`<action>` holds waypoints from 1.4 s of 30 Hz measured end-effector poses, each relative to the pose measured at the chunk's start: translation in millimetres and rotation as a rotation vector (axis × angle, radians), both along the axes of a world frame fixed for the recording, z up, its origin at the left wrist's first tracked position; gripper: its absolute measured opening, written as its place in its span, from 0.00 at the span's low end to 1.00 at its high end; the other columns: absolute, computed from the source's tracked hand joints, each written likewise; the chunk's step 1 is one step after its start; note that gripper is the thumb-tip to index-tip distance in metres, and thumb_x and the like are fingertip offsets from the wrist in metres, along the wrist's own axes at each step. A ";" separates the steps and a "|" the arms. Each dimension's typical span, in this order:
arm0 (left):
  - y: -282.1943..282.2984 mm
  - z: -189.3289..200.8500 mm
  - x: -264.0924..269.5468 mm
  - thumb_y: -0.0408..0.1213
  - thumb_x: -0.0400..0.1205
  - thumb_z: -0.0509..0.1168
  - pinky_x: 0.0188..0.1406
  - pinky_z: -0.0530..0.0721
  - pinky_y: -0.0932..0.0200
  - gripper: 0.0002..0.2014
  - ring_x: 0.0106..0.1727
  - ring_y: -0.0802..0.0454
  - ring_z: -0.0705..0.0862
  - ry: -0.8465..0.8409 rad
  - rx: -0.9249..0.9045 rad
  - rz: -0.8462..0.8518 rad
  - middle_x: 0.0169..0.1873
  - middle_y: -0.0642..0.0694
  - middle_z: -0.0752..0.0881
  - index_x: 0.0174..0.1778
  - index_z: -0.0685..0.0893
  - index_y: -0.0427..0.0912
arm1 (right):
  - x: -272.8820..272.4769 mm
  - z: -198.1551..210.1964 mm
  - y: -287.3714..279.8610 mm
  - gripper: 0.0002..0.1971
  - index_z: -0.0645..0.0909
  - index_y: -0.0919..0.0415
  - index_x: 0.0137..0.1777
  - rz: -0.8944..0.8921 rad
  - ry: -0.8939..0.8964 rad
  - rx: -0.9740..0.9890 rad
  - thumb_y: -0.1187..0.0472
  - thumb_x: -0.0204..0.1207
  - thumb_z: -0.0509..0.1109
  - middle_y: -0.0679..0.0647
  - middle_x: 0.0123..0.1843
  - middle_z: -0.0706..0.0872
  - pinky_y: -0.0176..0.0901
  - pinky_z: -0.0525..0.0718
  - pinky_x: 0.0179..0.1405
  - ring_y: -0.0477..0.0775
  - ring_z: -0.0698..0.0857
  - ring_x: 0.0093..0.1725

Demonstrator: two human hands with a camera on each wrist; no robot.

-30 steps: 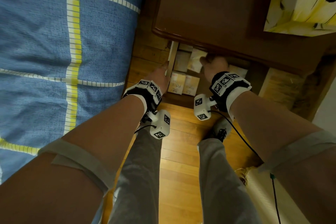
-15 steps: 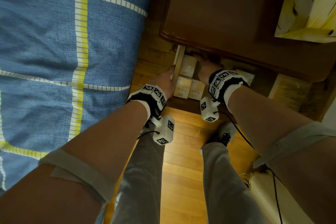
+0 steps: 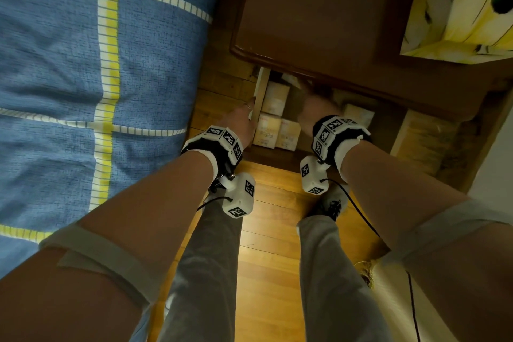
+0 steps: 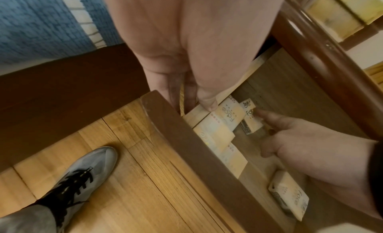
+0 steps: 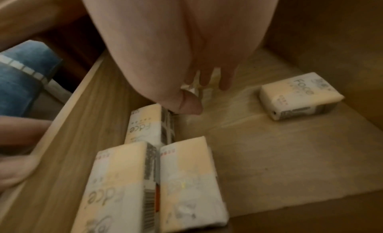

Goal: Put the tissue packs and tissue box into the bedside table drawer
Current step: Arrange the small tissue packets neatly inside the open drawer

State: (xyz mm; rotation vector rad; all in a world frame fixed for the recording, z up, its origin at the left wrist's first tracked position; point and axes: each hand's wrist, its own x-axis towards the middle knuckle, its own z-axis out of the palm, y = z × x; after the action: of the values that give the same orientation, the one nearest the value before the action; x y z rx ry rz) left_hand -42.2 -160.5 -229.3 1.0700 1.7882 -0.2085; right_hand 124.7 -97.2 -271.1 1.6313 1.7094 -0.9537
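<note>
Since a second ago the right hand (image 3: 315, 108) has pushed deeper under the table top, and the pack it was carrying then now lies at the back of the drawer (image 4: 209, 154).

Nearest the drawer's front, two tissue packs (image 5: 153, 185) lie side by side, touching. Just behind them a third pack (image 5: 148, 124) lies along the left wall. Beyond it, the right hand's fingers (image 5: 226, 79) reach down, fairly straight, onto a fourth pack (image 4: 251, 117) at the back; the wrist view is blurred, so I cannot tell whether the grip is apart or pinching it. A fifth pack (image 5: 298, 95) sits well apart on the right side of the drawer floor.

On the drawer's left wall, the left hand (image 3: 241, 119) is clamped over the edge, thumb (image 4: 207, 99) inside and fingers outside, seemingly steadying the drawer.

Farthest off, a yellow tissue box (image 3: 458, 5) stands on the table (image 3: 305, 8), not yet in the drawer. A blue bed cover (image 3: 83, 78) lies to the left.

My reading: the packs in view are in, so the box is what is left. The open floor between the left packs and the lone right pack looks like the room for it, though that pack may need shifting first.
</note>
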 end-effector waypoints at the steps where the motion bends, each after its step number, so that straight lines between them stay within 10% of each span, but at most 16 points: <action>1: 0.0 0.1 0.3 0.35 0.87 0.56 0.54 0.82 0.52 0.27 0.62 0.40 0.83 0.003 0.000 -0.003 0.70 0.39 0.80 0.83 0.60 0.51 | -4.5 1.0 -0.6 0.41 0.47 0.42 0.85 0.004 0.024 -0.036 0.69 0.77 0.60 0.57 0.85 0.59 0.63 0.74 0.73 0.64 0.61 0.84; 4: -0.4 -2.8 -0.3 0.36 0.87 0.56 0.44 0.82 0.53 0.27 0.54 0.42 0.84 0.005 0.012 -0.006 0.66 0.39 0.82 0.83 0.60 0.52 | -6.0 1.6 2.2 0.44 0.40 0.44 0.86 -0.014 0.034 -0.136 0.72 0.77 0.58 0.48 0.88 0.38 0.65 0.58 0.83 0.58 0.43 0.88; 7: -1.8 -3.8 -1.3 0.37 0.87 0.56 0.35 0.77 0.58 0.27 0.47 0.44 0.82 0.004 0.012 -0.011 0.63 0.39 0.84 0.83 0.59 0.53 | 8.6 3.2 1.1 0.33 0.50 0.61 0.86 -0.029 -0.056 -0.209 0.65 0.82 0.57 0.61 0.87 0.56 0.58 0.64 0.81 0.65 0.58 0.85; 11: -1.8 -3.1 -1.1 0.38 0.87 0.56 0.45 0.78 0.58 0.27 0.60 0.40 0.84 0.015 0.001 -0.013 0.70 0.40 0.80 0.83 0.58 0.53 | 24.7 5.5 -3.1 0.29 0.61 0.54 0.80 -0.128 -0.023 -0.084 0.58 0.79 0.61 0.61 0.77 0.72 0.59 0.76 0.70 0.67 0.72 0.76; 16: -1.3 -4.9 -1.0 0.39 0.87 0.56 0.45 0.79 0.55 0.27 0.56 0.41 0.85 0.037 0.005 -0.030 0.65 0.40 0.83 0.82 0.59 0.54 | 10.2 9.0 7.5 0.34 0.45 0.43 0.86 -0.099 0.164 -0.079 0.45 0.84 0.57 0.57 0.83 0.68 0.58 0.72 0.75 0.64 0.73 0.77; 21: -2.0 -6.1 -1.7 0.39 0.87 0.56 0.45 0.78 0.56 0.26 0.52 0.42 0.84 0.028 0.007 -0.036 0.65 0.40 0.83 0.82 0.59 0.53 | 5.2 0.3 13.4 0.36 0.40 0.47 0.87 -0.076 0.128 -0.180 0.66 0.85 0.53 0.58 0.88 0.48 0.59 0.59 0.82 0.61 0.54 0.86; 26: -0.1 0.0 0.7 0.38 0.87 0.55 0.46 0.78 0.57 0.26 0.60 0.39 0.84 0.036 -0.011 -0.028 0.66 0.40 0.82 0.83 0.59 0.54 | 10.5 1.5 10.7 0.37 0.41 0.45 0.86 -0.154 0.097 -0.213 0.64 0.83 0.55 0.50 0.89 0.39 0.65 0.45 0.83 0.56 0.40 0.87; 31: 2.5 2.5 1.8 0.38 0.87 0.56 0.48 0.83 0.53 0.27 0.59 0.40 0.84 0.041 -0.019 -0.036 0.67 0.39 0.82 0.83 0.58 0.53 | 13.4 6.9 10.8 0.36 0.43 0.36 0.84 -0.114 0.126 -0.146 0.49 0.82 0.59 0.55 0.87 0.58 0.63 0.63 0.80 0.63 0.62 0.84; 35: 1.1 -0.4 -1.7 0.38 0.87 0.56 0.51 0.83 0.52 0.27 0.59 0.39 0.84 0.016 -0.024 -0.039 0.67 0.38 0.82 0.83 0.58 0.53 | 2.8 7.2 17.7 0.38 0.43 0.34 0.84 -0.040 0.198 -0.162 0.65 0.84 0.56 0.60 0.82 0.67 0.55 0.84 0.53 0.65 0.85 0.59; 38: -0.7 -2.3 -2.6 0.38 0.87 0.56 0.56 0.82 0.52 0.27 0.62 0.38 0.83 0.006 -0.018 -0.026 0.66 0.39 0.82 0.83 0.59 0.52 | -2.8 -3.0 19.9 0.45 0.41 0.33 0.83 0.096 0.086 -0.158 0.75 0.79 0.55 0.55 0.89 0.45 0.64 0.65 0.80 0.66 0.57 0.85; 42: -0.3 -2.7 -1.3 0.39 0.87 0.56 0.50 0.82 0.54 0.26 0.59 0.39 0.85 0.018 -0.009 -0.042 0.63 0.39 0.84 0.82 0.61 0.53 | 11.5 -5.3 14.8 0.45 0.42 0.37 0.85 0.095 0.043 -0.175 0.75 0.79 0.57 0.55 0.89 0.40 0.66 0.61 0.81 0.64 0.46 0.87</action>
State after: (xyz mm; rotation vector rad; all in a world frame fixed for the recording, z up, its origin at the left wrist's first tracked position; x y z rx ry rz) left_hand -43.5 -160.8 -232.1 1.1032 1.7806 -0.2517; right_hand 136.2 -82.5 -276.4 1.4150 1.6658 -1.0674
